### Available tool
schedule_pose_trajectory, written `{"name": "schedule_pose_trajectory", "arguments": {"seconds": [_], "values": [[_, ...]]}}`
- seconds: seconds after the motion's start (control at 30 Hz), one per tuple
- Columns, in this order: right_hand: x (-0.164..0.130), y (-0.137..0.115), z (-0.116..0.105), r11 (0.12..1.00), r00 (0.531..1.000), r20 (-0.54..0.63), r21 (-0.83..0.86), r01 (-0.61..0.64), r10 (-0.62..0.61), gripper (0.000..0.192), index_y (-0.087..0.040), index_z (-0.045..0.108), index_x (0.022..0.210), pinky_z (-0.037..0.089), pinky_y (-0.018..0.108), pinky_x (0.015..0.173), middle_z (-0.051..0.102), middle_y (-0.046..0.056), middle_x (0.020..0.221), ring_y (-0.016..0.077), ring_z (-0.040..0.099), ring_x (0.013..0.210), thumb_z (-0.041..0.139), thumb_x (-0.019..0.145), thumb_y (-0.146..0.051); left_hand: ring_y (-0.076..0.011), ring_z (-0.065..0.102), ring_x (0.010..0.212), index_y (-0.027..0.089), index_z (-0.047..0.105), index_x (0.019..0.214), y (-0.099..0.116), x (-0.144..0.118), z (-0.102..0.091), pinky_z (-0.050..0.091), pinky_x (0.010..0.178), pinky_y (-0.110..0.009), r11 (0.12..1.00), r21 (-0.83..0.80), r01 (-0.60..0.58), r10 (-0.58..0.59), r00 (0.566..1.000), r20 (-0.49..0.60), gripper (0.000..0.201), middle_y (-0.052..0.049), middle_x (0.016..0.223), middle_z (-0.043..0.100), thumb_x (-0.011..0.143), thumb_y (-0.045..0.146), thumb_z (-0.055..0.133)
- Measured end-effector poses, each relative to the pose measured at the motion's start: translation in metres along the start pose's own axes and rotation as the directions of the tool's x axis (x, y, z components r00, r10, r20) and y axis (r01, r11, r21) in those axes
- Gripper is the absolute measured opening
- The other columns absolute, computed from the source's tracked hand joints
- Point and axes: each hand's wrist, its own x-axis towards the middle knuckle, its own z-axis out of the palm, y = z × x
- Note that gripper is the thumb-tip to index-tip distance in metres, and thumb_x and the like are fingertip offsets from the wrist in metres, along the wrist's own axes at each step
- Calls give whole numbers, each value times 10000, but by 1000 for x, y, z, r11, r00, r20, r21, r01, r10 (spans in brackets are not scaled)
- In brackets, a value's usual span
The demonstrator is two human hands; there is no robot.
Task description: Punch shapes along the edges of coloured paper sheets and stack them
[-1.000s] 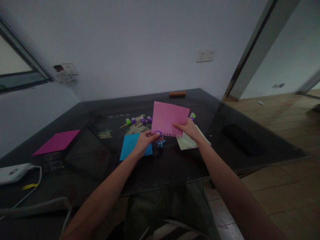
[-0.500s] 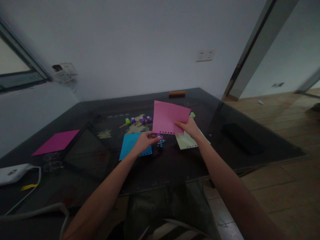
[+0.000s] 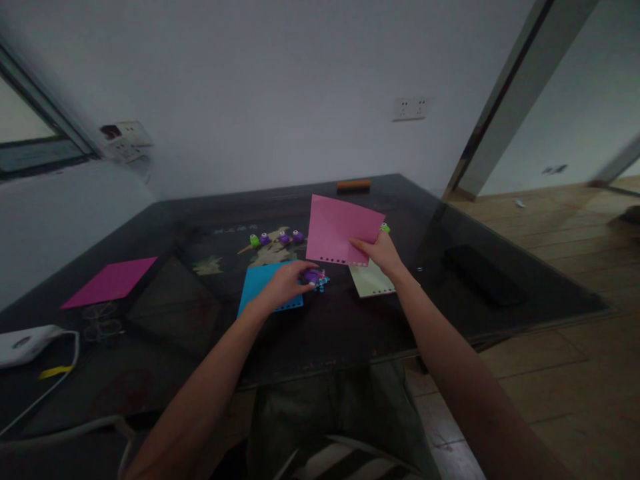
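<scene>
My right hand (image 3: 381,254) holds a pink paper sheet (image 3: 338,228) by its lower right corner, raised above the dark glass table (image 3: 350,320). A row of small holes runs along the sheet's bottom edge. My left hand (image 3: 286,282) is down at the table, gripping a small purple punch (image 3: 312,275) beside a little pile of cut-out bits. Under that hand lies a blue paper sheet (image 3: 260,285). A pale yellow sheet (image 3: 371,283) lies below my right hand.
Several small green and purple punches (image 3: 276,238) stand in a row at the table's middle. A magenta sheet (image 3: 110,281), glasses (image 3: 103,320) and a white device with cable (image 3: 25,343) sit at left. A black flat object (image 3: 480,273) lies right, an orange bar (image 3: 353,185) at the far edge.
My left hand left the pink sheet's bottom edge with the purple punch and lowered it to the table beside the blue sheet. The right hand keeps the pink sheet raised.
</scene>
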Motion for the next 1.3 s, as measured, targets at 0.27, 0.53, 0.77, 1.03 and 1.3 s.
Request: {"name": "schedule_pose_trajectory", "arguments": {"seconds": [0.27, 0.53, 0.77, 1.03, 1.3], "values": [[-1, -4, 1, 1000, 999, -30, 8, -14, 14, 409, -151, 615, 987, 495, 419, 832, 660, 108, 1015, 258, 618, 908, 689, 639, -351, -186, 478, 1143, 233, 515, 1194, -1, 1, 0, 340, 989, -317, 980, 144, -136, 133, 991, 34, 523, -50, 1224, 532, 705, 48, 515], [0, -1, 1, 1000, 999, -39, 28, -6, 7, 424, -151, 601, 1001, 501, 405, 823, 652, 116, 1023, 253, 620, 903, 691, 643, -360, -171, 461, 1156, 227, 498, 1204, 0, 0, -1, 338, 999, -312, 977, 152, -148, 147, 989, 17, 556, -41, 1238, 512, 693, 10, 464], [2, -4, -2, 999, 996, -92, 39, -1, 5, 378, -166, 610, 958, 505, 397, 815, 651, 107, 1022, 246, 615, 909, 664, 662, -394, -187, 520, 1062, 226, 566, 1097, 6, 0, -1, 409, 918, -327, 999, 36, -37, 38, 998, -49, 414, -35, 1136, 576, 706, 96, 536], [8, -13, -23, 980, 953, -292, 201, -18, 77, 353, -155, 610, 890, 512, 404, 770, 667, 102, 967, 242, 627, 855, 673, 626, -380, -180, 611, 813, 244, 612, 1048, 12, 3, 2, 487, 687, -263, 863, -492, 114, -188, 977, -104, 303, -26, 961, 645, 777, 349, 527], [3, -17, -74, 967, 898, -435, 250, 50, 66, 356, -158, 635, 880, 510, 391, 774, 682, 82, 947, 221, 640, 813, 728, 576, -317, -185, 612, 822, 222, 601, 1049, 20, 11, 3, 473, 641, -251, 774, -611, 166, -263, 962, -70, 342, -55, 972, 657, 727, 338, 614]]}}
